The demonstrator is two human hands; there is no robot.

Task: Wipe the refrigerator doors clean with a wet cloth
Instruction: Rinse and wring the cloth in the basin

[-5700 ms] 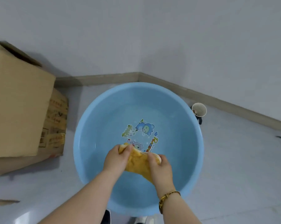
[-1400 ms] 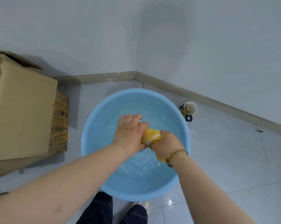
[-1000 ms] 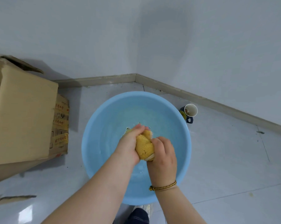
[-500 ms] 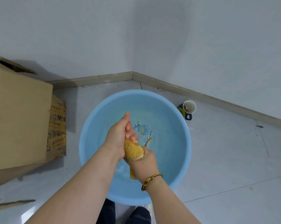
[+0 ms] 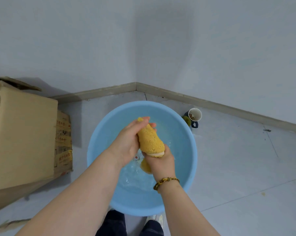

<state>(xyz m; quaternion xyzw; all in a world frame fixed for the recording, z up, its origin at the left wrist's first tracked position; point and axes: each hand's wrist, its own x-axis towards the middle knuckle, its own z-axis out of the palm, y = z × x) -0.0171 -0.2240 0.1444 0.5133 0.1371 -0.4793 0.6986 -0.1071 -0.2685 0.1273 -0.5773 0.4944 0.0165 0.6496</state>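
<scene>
Both hands, left [image 5: 126, 143] and right [image 5: 160, 160], clamp fingers around twisted yellow knitted cloth [image 5: 150, 142] above round blue plastic basin [image 5: 193, 150]; cloth's near end partly hidden.

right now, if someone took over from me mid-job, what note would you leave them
Left hand: grips the upper end of the yellow textured cloth.
Right hand: grips its lower end; a tail hangs below.
Cloth: rolled tight, held over the round light-blue plastic basin of shallow water on the floor.
Done: cloth wetted; it looks mid-wring.
Left: finish wringing, then wipe the refrigerator doors, which are not in view.
</scene>
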